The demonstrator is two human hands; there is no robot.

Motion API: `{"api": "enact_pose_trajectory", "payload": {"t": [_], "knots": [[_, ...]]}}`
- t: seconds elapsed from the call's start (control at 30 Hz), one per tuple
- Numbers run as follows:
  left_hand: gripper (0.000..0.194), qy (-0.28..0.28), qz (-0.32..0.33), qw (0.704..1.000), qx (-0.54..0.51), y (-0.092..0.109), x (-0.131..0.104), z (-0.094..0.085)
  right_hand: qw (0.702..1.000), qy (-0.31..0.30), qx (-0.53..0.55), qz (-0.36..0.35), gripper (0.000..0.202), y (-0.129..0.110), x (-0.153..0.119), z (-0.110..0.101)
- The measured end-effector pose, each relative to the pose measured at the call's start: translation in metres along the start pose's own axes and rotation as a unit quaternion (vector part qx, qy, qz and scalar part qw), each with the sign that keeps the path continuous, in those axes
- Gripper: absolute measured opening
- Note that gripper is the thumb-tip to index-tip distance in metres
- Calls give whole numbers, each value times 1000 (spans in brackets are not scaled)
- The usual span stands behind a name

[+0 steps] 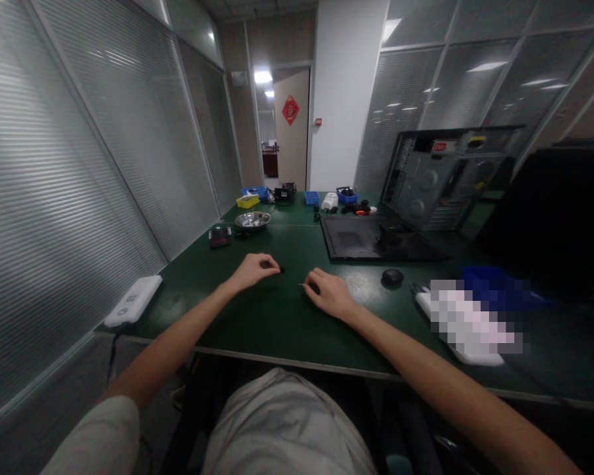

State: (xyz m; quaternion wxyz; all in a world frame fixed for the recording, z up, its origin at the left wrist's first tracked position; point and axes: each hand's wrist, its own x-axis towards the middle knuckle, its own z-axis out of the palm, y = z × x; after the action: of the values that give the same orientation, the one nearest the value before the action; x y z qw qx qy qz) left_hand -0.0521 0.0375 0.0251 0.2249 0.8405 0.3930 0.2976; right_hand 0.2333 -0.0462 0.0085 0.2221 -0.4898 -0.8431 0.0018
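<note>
Over the green tabletop (267,323), my left hand (255,269) pinches a small black piece (282,270) between thumb and fingertips; its kind is too small to make out. Just to the right, my right hand (329,290) is closed with thumb and forefinger together. From its fingertips a thin, light-coloured tip (301,285) sticks out toward the left hand; the rest of that thing is hidden in the fingers. The two hands are apart, with a short gap between them.
A metal bowl (253,221) and a dark box (220,237) stand at the back left. To the right lie a black panel (361,247), a black mouse (392,277) and a blue tray (490,280). An opened computer case (430,178) stands behind. A white device (133,301) sits at the left edge.
</note>
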Motion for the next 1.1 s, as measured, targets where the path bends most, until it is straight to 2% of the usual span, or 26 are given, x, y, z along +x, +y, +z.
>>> {"api": "enact_pose_trajectory", "payload": {"t": [0.1, 0.2, 0.47, 0.7, 0.93, 1.1], "knots": [[26, -71, 43, 996, -39, 20, 8, 39, 1000, 14, -5, 24, 15, 1, 0, 1], [26, -66, 58, 995, -51, 22, 5, 51, 1000, 6, -7, 29, 15, 2, 1, 2], [32, -49, 40, 997, -46, 20, -6, 52, 1000, 2, -10, 22, 16, 4, 3, 7], [21, -41, 86, 993, -72, 23, -8, 52, 1000, 3, -6, -2, 16, 3, 3, 6], [23, -27, 47, 992, -110, 20, -7, 53, 999, 4, 43, -21, 15, 5, 4, 7], [21, -37, 86, 993, -78, 24, -8, 52, 1000, -6, 5, -21, 15, 2, 3, 5]]}}
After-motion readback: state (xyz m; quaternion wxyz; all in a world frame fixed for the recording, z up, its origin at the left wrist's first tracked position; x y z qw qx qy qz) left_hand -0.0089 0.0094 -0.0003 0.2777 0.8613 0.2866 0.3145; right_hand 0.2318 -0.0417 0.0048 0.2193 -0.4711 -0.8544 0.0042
